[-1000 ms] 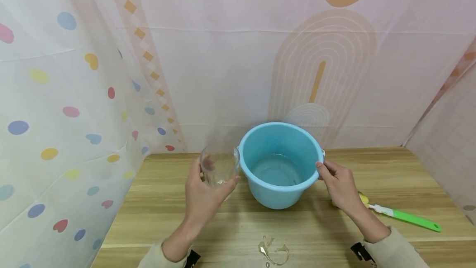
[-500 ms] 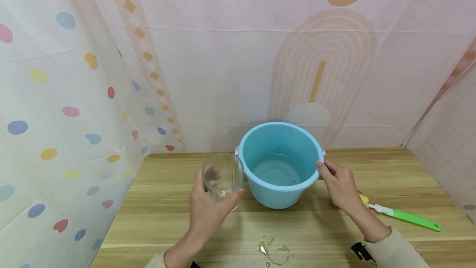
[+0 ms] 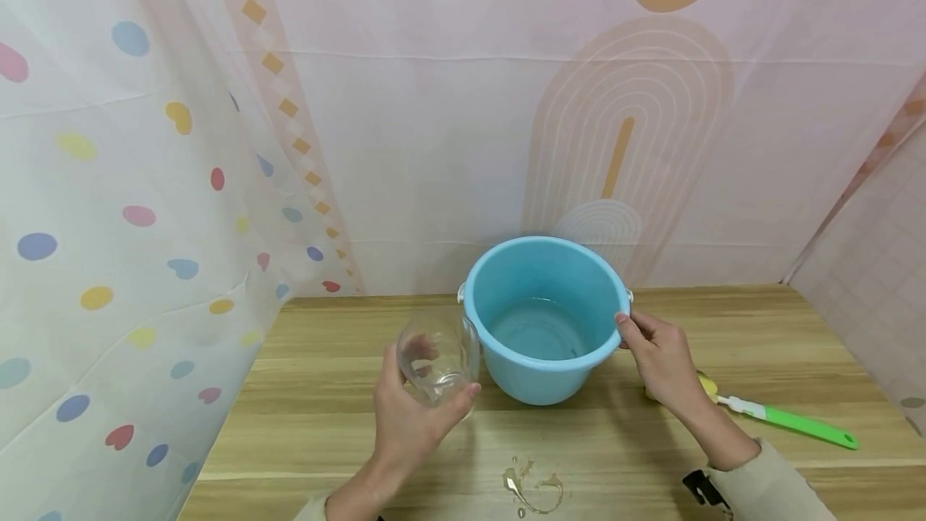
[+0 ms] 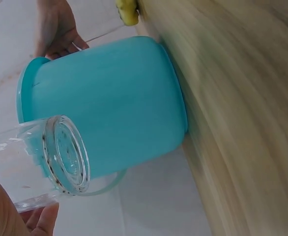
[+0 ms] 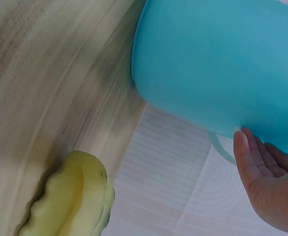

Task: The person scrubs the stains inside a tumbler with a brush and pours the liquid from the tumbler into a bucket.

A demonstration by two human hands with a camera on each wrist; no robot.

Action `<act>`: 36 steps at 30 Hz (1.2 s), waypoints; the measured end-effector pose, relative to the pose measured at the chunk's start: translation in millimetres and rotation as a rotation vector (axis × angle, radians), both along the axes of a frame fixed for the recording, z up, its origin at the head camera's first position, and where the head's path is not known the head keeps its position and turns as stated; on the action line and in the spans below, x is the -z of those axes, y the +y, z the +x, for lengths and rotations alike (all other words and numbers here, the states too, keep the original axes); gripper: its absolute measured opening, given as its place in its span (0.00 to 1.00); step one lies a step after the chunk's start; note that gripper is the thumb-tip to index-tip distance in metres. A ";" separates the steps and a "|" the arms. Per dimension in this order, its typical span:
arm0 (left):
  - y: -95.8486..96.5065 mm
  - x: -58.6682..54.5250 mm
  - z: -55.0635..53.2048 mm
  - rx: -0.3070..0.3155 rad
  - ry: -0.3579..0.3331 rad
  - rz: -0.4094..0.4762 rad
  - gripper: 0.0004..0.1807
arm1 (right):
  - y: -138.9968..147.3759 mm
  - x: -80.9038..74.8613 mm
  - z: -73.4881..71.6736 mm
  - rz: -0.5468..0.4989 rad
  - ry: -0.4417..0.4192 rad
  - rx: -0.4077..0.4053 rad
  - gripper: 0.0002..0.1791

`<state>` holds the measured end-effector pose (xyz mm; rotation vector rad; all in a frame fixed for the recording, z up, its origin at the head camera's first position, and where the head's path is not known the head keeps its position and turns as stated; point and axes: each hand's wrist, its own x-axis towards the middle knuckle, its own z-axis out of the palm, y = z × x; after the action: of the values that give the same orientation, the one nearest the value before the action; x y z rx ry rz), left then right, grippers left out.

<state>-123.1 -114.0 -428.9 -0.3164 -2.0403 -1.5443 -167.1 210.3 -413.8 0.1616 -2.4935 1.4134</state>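
Note:
My left hand (image 3: 415, 428) grips a clear drinking glass (image 3: 443, 348), held above the table just left of the light blue bucket (image 3: 535, 383). The glass tilts somewhat, and its thick base (image 4: 68, 155) shows in the left wrist view. Shallow clear water appears to cover the bucket's bottom. The bucket stands upright on the wooden table (image 3: 304, 424). At its right side, my right hand (image 3: 661, 360) holds the rim with the thumb on top; in the right wrist view its fingers (image 5: 254, 152) lie against the outer wall.
A sponge brush with a green handle (image 3: 810, 428) lies on the right; its yellow sponge head (image 5: 72, 196) is partly behind my right wrist in the head view. Spilled liquid (image 3: 535, 490) wets the front of the table. Patterned curtains hang behind and at the sides.
My left hand has brought the glass down, toward me and slightly right, away from beside the bucket's rim. The right hand and the bucket have stayed in place.

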 end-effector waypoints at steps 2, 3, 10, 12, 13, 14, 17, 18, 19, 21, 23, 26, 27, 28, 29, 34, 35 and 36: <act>0.7 1.9 0.3 0.024 0.017 0.007 0.41 | 0.3 0.7 -0.2 0.001 -0.006 0.002 0.23; 1.0 2.8 0.6 0.040 0.020 0.013 0.41 | 0.4 1.0 -0.2 0.002 -0.008 0.002 0.23; 3.0 9.0 5.1 0.147 -0.028 0.049 0.43 | 0.3 1.9 -0.4 0.008 -0.015 0.011 0.23; 3.6 10.6 6.2 0.171 -0.028 0.042 0.44 | 0.2 2.0 -0.3 0.009 -0.017 0.011 0.23; 3.9 11.1 6.7 0.183 -0.025 0.037 0.44 | 0.2 2.0 -0.3 0.009 -0.019 0.010 0.23; 4.3 11.8 7.3 0.197 -0.029 0.035 0.44 | 0.2 2.0 -0.2 0.009 -0.020 0.011 0.23; 6.0 13.0 9.4 0.236 -0.037 0.031 0.43 | 0.2 2.0 -0.3 0.010 -0.019 0.012 0.24; 6.7 13.4 10.0 0.250 -0.036 0.030 0.43 | 0.2 2.0 -0.4 0.010 -0.017 0.013 0.24; 7.6 14.0 10.8 0.261 -0.039 0.029 0.43 | 0.2 2.0 -0.4 0.011 -0.016 0.013 0.24; 9.3 16.1 12.2 0.284 -0.032 0.024 0.43 | 0.1 2.1 -0.3 0.010 -0.013 0.014 0.24; 11.1 18.8 13.3 0.301 -0.019 0.019 0.44 | 0.0 2.2 -0.3 0.008 -0.010 0.013 0.24; 13.8 22.3 15.1 0.320 -0.008 0.014 0.44 | 0.0 2.4 -0.3 0.003 -0.005 0.009 0.23; 14.9 22.9 15.9 0.327 -0.012 0.013 0.44 | 0.1 2.4 -0.3 0.002 -0.004 0.008 0.23; 16.0 23.0 16.6 0.334 -0.017 0.012 0.44 | 0.2 2.4 -0.4 0.002 -0.003 0.007 0.23; 17.1 22.9 17.4 0.340 -0.027 0.011 0.44 | 0.2 2.3 -0.5 0.002 -0.003 0.007 0.23; 22.4 22.1 20.5 0.392 -0.111 0.029 0.42 | 0.4 2.0 -0.1 0.009 -0.008 0.009 0.23; 23.3 22.3 21.0 0.402 -0.126 0.031 0.41 | 0.4 2.0 0.0 0.010 -0.009 0.009 0.23; 24.2 23.0 21.2 0.414 -0.133 0.031 0.41 | 0.3 2.0 0.1 0.010 -0.010 0.007 0.23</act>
<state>-101.9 -89.8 -451.8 -0.6746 -2.1444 -1.8817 -166.9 210.6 -415.8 0.1482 -2.5065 1.4030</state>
